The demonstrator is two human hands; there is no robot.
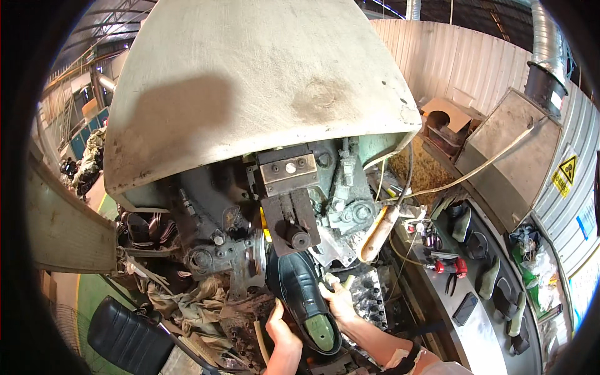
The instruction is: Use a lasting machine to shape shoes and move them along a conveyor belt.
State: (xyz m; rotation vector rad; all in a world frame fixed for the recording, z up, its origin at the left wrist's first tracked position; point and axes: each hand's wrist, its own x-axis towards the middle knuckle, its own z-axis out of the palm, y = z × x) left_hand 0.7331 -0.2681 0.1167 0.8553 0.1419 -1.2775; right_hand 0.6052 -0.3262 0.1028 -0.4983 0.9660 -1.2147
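A black padded seat [128, 336] stands at lower left over green floor [92, 299], near crumpled beige cloth [187, 306]. On the right, a grey metal counter [486, 342] carries a dark, phone-like slab [465, 309] and a red-and-black tool [460, 267]. Clear and green plastic bags [545, 270] are bunched beyond its far edge. A yellow triangular warning sign [564, 172] hangs on the pale corrugated wall [500, 69], and a silver ribbed duct [545, 30] rises at upper right, near a tan box [451, 112] with a round opening

The dark machine block [278, 215] partly hides the black shoe [294, 281] near its toe.
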